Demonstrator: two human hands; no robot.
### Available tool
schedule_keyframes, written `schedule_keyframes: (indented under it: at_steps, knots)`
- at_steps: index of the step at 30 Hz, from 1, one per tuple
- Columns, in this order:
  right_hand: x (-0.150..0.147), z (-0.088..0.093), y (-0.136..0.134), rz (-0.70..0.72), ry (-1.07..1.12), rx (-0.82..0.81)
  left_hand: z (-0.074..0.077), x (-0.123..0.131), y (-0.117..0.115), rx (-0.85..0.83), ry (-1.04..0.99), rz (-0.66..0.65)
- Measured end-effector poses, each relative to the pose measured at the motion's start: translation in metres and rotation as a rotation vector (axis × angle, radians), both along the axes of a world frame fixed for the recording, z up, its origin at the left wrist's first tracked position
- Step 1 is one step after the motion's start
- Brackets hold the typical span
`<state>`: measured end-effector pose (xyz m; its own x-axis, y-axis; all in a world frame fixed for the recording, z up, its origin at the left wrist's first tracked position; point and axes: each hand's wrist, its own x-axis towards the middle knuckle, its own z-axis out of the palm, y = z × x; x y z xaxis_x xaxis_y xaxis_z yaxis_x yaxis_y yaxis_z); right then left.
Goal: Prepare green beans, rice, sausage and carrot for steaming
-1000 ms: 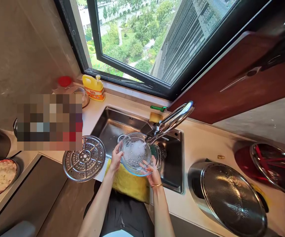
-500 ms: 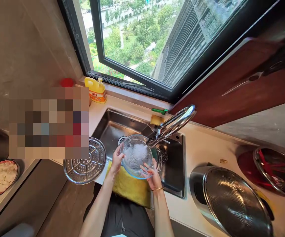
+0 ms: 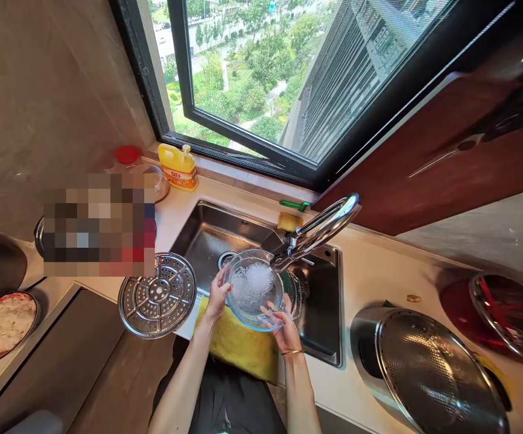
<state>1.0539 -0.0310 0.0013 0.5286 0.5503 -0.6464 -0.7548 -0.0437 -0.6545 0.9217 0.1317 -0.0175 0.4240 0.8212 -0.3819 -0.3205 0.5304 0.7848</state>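
A clear glass bowl (image 3: 245, 295) is held over the near side of the sink, under the tap (image 3: 327, 232), with white, bubbly water (image 3: 260, 278) in it. My left hand (image 3: 218, 295) grips the bowl's left rim, thumb uppermost. At its right front, my right hand (image 3: 283, 322) supports the bowl with fingers spread against the glass; whether the fingertips are inside or beneath it I cannot tell. Behind the bowl's right side, another clear glass dish (image 3: 295, 292) sits in the sink (image 3: 324, 337). A yellow cloth (image 3: 243, 352) hangs over the sink's front edge.
A round perforated steamer rack (image 3: 157, 295) juts past the counter edge at left. Along the back are a yellow detergent jug (image 3: 177, 169), a sponge (image 3: 289, 221) and a green-handled tool (image 3: 294, 205). A large steel pot (image 3: 437, 367) stands right. A pizza (image 3: 3, 328) lies far left.
The view has shifted slightly. Both hands keep their hold on the bowl under the tap, and the white foamy patch inside looks smaller and rounder.
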Motion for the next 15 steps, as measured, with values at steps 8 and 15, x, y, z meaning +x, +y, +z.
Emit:
schedule_keyframes:
  at_steps: [8,15]
  knots:
    - [0.0023,0.0009,-0.0011,-0.001,0.002,0.031,0.0032,0.0033,-0.0007,0.002,-0.012,0.0]
    - [0.0013,0.0017,0.0013,0.001,0.001,0.024,0.005,0.0013,0.0012,-0.004,-0.019,0.005]
